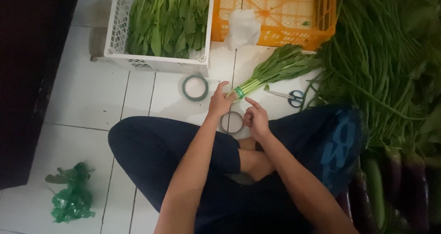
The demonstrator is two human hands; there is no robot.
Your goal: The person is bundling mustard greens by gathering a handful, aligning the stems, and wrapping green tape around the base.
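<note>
Two hands work a bundle of leafy greens [275,68] lying on white tiles, leaves pointing up-right: left hand [219,101] grips its green-taped stem end, right hand [255,118] hovers nearby, forefinger extended, holding nothing.

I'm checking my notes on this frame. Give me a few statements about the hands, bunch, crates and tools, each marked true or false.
1. The left hand grips the bunch at its green band. True.
2. The scissors are in the right hand. False: they lie on the floor.
3. The white crate holds leafy greens. True.
4. The orange crate is packed full of greens. False: it looks almost empty.
</note>
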